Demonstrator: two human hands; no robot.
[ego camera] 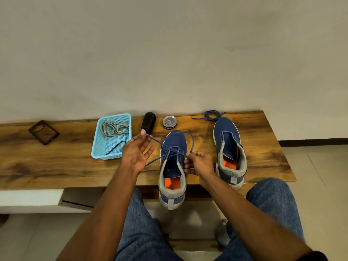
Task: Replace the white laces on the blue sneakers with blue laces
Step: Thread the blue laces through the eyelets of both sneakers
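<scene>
The task stood roughly half done. The white laces [114, 128] already lay coiled in the pale blue mesh basket [98, 146], just beyond the left hand [136, 153]. The left sneaker [172, 166], between the two hands, carried a thin round blue lace [170, 148] crossed through its eyelets, apparently at the last rows or the tying. The right sneaker [228, 149], beside the right hand [199, 162] on its outer side, had an unlaced tongue, and its blue lace [212, 115] sat bunched beyond its toe, so that shoe was left to do.

The left hand was mostly open, thumb and forefinger pinching one lace end raised and taut. The right hand was curled, gripping the other strand at the eyelets.

Both sneakers looked of soft knit fabric with grey padded collars and orange insoles, resting on a glossy, grained wooden bench [56, 162]. Beyond the left hand's fingertips lay a black brush-like object [148, 121] and a round metal tin [170, 122].
</scene>
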